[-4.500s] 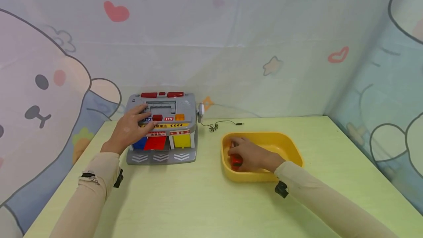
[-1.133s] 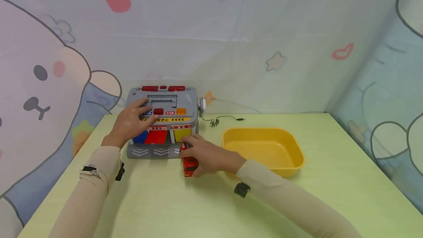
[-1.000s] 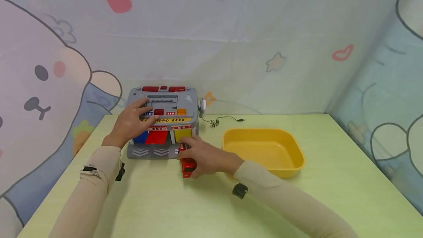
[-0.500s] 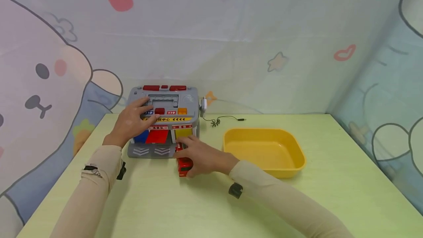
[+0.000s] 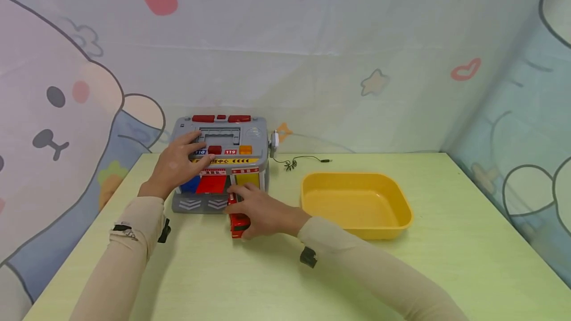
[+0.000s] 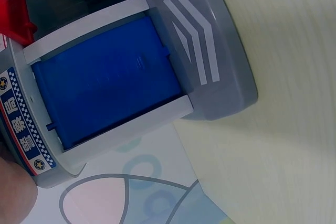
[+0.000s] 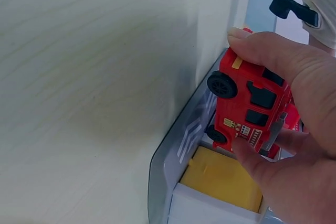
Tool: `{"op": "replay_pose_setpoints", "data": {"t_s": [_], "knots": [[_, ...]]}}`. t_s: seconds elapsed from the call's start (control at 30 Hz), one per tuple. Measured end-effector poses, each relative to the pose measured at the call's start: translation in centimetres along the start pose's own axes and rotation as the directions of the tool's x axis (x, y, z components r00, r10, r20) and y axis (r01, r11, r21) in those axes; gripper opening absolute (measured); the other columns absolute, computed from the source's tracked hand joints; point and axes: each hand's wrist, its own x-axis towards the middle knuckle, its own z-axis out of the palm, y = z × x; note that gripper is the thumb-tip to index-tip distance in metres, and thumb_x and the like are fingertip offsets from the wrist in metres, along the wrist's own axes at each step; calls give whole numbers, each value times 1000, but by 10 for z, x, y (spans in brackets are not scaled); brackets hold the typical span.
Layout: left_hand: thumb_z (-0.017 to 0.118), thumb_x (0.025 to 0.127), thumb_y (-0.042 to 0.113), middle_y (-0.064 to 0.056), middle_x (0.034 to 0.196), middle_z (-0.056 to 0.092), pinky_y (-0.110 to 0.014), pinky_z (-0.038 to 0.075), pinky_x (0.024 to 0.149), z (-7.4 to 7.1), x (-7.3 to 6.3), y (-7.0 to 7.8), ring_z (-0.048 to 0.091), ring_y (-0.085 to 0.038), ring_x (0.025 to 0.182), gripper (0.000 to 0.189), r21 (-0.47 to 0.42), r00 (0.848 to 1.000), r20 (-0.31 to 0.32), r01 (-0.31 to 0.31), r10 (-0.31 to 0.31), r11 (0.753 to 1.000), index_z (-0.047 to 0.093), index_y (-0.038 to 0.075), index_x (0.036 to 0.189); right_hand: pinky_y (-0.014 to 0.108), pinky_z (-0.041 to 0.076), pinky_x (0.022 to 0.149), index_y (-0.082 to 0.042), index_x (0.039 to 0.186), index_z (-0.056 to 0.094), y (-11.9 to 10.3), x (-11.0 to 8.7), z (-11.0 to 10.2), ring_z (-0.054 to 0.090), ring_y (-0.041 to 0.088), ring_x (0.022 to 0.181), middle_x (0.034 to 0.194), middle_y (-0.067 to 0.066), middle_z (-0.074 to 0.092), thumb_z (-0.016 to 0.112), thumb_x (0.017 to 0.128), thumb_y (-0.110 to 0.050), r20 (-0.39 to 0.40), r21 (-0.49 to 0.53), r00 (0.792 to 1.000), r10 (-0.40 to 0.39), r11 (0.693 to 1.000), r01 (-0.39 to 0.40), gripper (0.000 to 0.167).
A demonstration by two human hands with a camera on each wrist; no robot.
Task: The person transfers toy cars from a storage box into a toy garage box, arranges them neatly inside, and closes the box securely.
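A grey toy garage (image 5: pixel 256 135) stands at the table's back left, with blue, red and yellow doors. Its red middle door (image 5: pixel 211 184) is swung up, while the blue door (image 6: pixel 107 80) and yellow door (image 7: pixel 223 177) are down. My left hand (image 5: pixel 173 167) rests on the garage's top left, fingers spread near the red button. In my right hand (image 5: pixel 263 212) I grip a red toy fire truck (image 7: pixel 249 106) by its ends and side. The truck (image 5: pixel 238 223) is at the front edge of the garage's grey ramp, before the middle and right bays; my fingers hide part of it.
A yellow tray (image 5: pixel 357 232) sits to the right of the garage. A thin black cable (image 5: pixel 308 158) with a plug lies behind, between them. A white knob (image 5: pixel 274 142) sticks out from the garage's right side. Printed cloth walls border the table.
My right hand has carried the fire truck out of the yellow tray leftward to the garage front, and over the last second further left toward the middle bay. The left hand stays put.
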Motion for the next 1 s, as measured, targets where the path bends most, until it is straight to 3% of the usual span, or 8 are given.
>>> {"op": "replay_pose_setpoints", "data": {"t_s": [0.43,0.67,1.0], "knots": [[62,96,36,-22,158,37,-63,33,114,1,-1,-2,34,-45,145,54,5,1000,4,-5,5,1000,60,0,136,35,48,106,-31,141,58,-3,14,10,31,27,138,160,6,31,80,84,-39,-16,-48,1000,6,999,-7,62],[62,96,36,-22,158,37,-63,33,114,1,-1,0,34,-45,145,54,-11,1000,-2,-9,9,1000,60,0,136,41,43,114,-33,144,55,-5,19,11,21,39,150,160,8,28,78,86,-37,-10,-78,1000,3,997,-3,63],[61,96,36,-22,158,37,-63,33,114,0,-1,0,34,-45,145,53,-10,1000,-2,2,-2,1000,60,0,136,40,36,119,-30,140,60,-2,29,16,24,36,148,155,7,35,80,84,-38,-27,-81,999,17,996,-20,60]]}}
